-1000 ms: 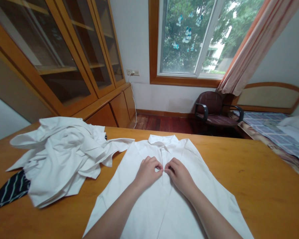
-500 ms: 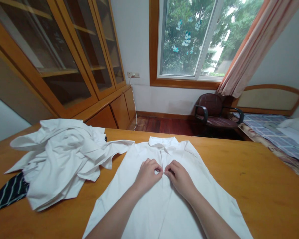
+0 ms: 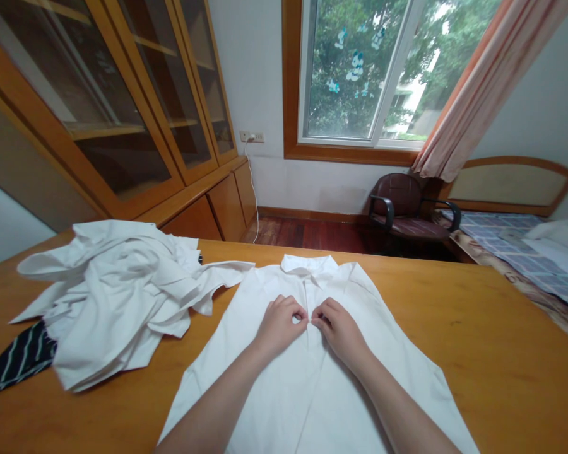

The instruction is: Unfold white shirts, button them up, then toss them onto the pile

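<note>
A white shirt lies spread on the wooden table, its collar toward the far edge. My left hand pinches the left side of the front opening just below the collar, thumb and forefinger pressed together. Facing it from the right, my right hand pinches the other side of the opening. The fingertips of both hands nearly meet at the shirt's middle line. Whether a button sits between them is too small to see.
Left of the shirt, a crumpled heap of white clothes lies on the table, with a black striped cloth sticking out beneath. Beyond the table stand a glass-door cabinet, an armchair and a bed.
Both hands keep their pinch at the same spot on the shirt front. The whole view has shifted very slightly upward.
</note>
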Motion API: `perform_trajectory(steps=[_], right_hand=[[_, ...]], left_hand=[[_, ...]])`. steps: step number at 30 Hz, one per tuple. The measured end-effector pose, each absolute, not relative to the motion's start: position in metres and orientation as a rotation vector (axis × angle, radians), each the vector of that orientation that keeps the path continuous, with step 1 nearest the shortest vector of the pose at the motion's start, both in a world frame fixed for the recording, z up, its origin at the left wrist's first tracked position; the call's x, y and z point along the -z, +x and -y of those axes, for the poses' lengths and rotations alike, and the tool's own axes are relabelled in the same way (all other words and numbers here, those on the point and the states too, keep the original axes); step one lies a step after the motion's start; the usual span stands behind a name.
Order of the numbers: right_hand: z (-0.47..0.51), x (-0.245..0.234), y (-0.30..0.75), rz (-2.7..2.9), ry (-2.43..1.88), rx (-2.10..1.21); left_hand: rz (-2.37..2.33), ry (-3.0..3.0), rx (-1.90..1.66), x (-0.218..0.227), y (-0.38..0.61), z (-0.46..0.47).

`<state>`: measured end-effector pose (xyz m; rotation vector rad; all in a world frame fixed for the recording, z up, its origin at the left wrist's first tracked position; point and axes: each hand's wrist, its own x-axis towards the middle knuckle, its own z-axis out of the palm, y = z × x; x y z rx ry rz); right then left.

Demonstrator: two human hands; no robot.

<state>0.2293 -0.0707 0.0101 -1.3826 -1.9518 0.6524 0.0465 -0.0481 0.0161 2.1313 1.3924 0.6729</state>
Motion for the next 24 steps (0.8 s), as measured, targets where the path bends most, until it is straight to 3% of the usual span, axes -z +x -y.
perform_trajectory(steps=[24], right_hand=[[0.0735,-0.0132,0.2277,1.850,-1.470,-0.663]], left_hand=[[-1.227,2.015,-0.698,-0.0188,0.0394,0.0404]])
